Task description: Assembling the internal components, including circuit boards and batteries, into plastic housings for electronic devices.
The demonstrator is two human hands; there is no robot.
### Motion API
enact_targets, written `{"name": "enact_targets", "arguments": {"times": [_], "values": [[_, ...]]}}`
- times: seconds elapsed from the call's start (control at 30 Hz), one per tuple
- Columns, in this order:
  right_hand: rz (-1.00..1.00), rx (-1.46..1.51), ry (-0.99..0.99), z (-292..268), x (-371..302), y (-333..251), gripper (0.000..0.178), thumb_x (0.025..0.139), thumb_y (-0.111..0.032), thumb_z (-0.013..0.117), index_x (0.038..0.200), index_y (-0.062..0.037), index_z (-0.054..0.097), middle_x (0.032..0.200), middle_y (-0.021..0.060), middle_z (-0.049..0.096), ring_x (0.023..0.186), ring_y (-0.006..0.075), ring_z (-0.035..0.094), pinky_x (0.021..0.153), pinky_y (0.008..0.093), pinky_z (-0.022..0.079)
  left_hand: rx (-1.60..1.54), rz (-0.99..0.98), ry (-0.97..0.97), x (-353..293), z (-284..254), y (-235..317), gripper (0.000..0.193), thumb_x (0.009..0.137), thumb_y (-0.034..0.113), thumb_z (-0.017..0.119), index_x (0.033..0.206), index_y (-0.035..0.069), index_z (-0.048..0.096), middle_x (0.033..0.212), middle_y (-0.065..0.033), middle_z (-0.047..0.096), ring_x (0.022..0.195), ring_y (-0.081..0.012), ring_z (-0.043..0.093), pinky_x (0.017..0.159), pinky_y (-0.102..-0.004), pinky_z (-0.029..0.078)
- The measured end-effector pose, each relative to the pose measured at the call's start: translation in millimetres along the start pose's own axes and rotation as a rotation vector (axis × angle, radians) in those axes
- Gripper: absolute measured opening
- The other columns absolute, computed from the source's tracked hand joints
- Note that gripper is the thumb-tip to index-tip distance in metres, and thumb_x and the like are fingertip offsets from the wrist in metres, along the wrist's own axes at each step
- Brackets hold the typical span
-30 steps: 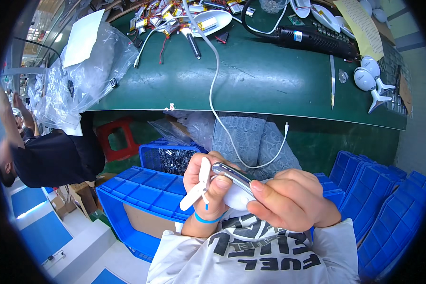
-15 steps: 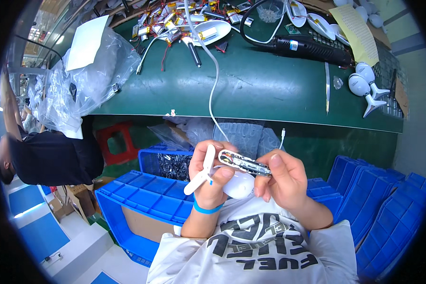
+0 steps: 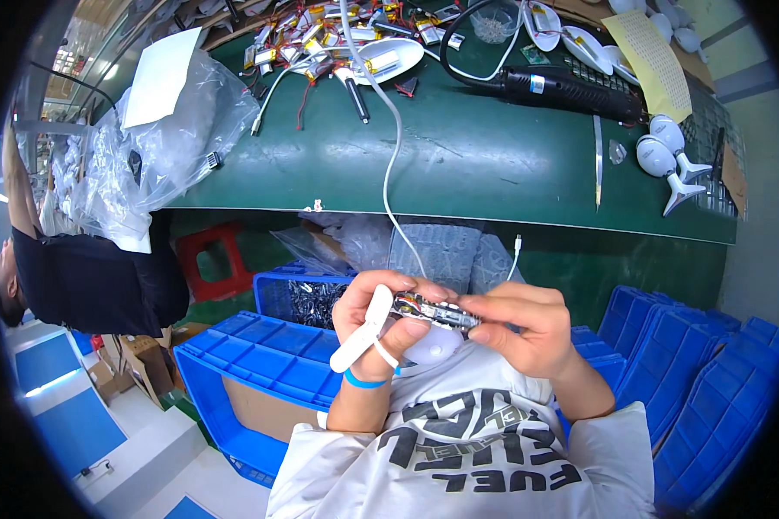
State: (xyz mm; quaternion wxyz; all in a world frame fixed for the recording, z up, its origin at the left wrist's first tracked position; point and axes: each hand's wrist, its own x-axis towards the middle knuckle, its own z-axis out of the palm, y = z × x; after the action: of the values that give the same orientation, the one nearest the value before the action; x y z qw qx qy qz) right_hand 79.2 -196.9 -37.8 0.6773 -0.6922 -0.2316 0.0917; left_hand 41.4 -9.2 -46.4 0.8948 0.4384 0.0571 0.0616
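Note:
At chest height, my left hand (image 3: 353, 310), with a blue band at the wrist, is closed around a white device with splayed legs (image 3: 361, 342). Its narrow opened housing (image 3: 434, 311) exposes a circuit board and small coloured wires. My right hand (image 3: 532, 333) pinches the far end of that housing between thumb and fingers. Beneath the housing shows a white rounded head (image 3: 437, 346), partly covered by my hands. Whether a small part sits under my right fingertips is hidden.
Across the green table (image 3: 320, 177) lie a heap of battery cells (image 3: 312, 39), a black cylindrical tool (image 3: 571, 93), tweezers (image 3: 598, 160) and two similar white devices (image 3: 658, 156). A white cable (image 3: 395, 156) hangs over its edge. Blue crates (image 3: 260, 355) flank me; another person (image 3: 95, 281) is at left.
My right fingers have closed over the housing's end, covering more of it. The device has tilted, so its opened side appears narrower, and both hands have shifted slightly.

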Motion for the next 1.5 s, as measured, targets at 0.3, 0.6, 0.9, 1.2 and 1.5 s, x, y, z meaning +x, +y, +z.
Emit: {"name": "enact_targets", "arguments": {"times": [0.3, 0.6, 0.9, 1.2, 1.5], "values": [[-0.221, -0.263, 0.034, -1.7, -1.5, 2.4, 0.034, 0.070, -0.005, 0.080, 0.101, 0.0006, 0.070, 0.082, 0.0113, 0.070, 0.064, 0.0244, 0.066, 0.055, 0.0284, 0.051, -0.019, -0.031, -0.036, -0.6, -1.8, 2.2, 0.037, 0.081, 0.004, 0.074, 0.113, -0.007, 0.058, 0.100, -0.0228, 0.068, 0.092, -0.0319, 0.069, 0.085, -0.0435, 0.056], [-0.315, -0.329, 0.094, 2.4, 8.4, -4.9, 0.031, 0.070, -0.006, 0.079, 0.098, 0.0010, 0.068, 0.086, 0.0114, 0.069, 0.069, 0.0242, 0.066, 0.056, 0.0300, 0.053, 0.160, -0.010, 0.017, -3.2, 2.6, 4.4, 0.040, 0.081, 0.004, 0.073, 0.116, -0.008, 0.058, 0.103, -0.0237, 0.068, 0.091, -0.0315, 0.069, 0.081, -0.0411, 0.057], [-0.275, -0.228, 0.053, 1.4, 6.5, 2.3, 0.031, 0.066, 0.005, 0.077, 0.097, 0.0030, 0.070, 0.081, 0.0115, 0.068, 0.064, 0.0230, 0.066, 0.054, 0.0287, 0.051, 0.013, -0.075, 0.098, 1.6, 2.5, 3.4, 0.039, 0.082, 0.005, 0.073, 0.116, -0.006, 0.057, 0.101, -0.0238, 0.068, 0.090, -0.0328, 0.070, 0.079, -0.0422, 0.058], [-0.088, -0.086, 0.169, -3.4, 2.8, -9.2, 0.023, 0.075, 0.010, 0.064, 0.097, 0.0043, 0.065, 0.086, 0.0155, 0.069, 0.070, 0.0204, 0.069, 0.058, 0.0277, 0.055, 0.441, 0.030, 0.068, -1.5, 4.1, 3.1, 0.035, 0.081, -0.006, 0.069, 0.115, -0.006, 0.061, 0.102, -0.0214, 0.069, 0.093, -0.0263, 0.070, 0.080, -0.0344, 0.057], [0.568, 0.464, -0.105, -12.2, 11.3, -8.7, 0.028, 0.085, -0.004, 0.070, 0.109, 0.0039, 0.057, 0.097, 0.0112, 0.069, 0.091, 0.0131, 0.066, 0.078, 0.0253, 0.053, 1.013, 0.373, -0.300, 11.2, -0.2, 2.3, 0.032, 0.071, 0.000, 0.079, 0.100, -0.006, 0.067, 0.090, -0.0186, 0.071, 0.080, -0.0279, 0.071, 0.073, -0.0315, 0.056]]}}
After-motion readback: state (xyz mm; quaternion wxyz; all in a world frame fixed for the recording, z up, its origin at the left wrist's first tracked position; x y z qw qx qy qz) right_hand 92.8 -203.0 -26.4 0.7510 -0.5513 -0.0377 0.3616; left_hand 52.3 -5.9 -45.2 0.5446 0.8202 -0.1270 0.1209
